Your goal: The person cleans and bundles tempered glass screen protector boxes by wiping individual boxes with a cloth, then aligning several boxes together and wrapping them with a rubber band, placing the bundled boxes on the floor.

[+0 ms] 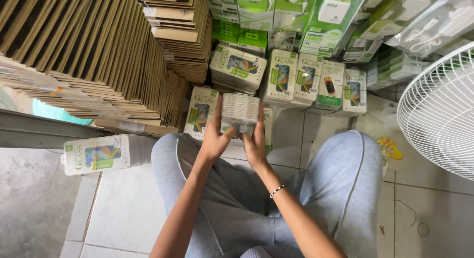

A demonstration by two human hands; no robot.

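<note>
Bundle of clear flat packs point(240, 109), probably light but slippery, sits clamped at its sides between left hand point(216, 137) and right hand point(255, 143).

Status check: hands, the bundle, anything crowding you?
Left hand and right hand both clasp the white packet bundle. Held above the lap. Boxed packs close ahead, fan at right.

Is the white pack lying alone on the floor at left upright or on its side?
On its side. The white pack lies flat on the tile floor, long edge horizontal, printed face up, apart from the standing packs.
</note>
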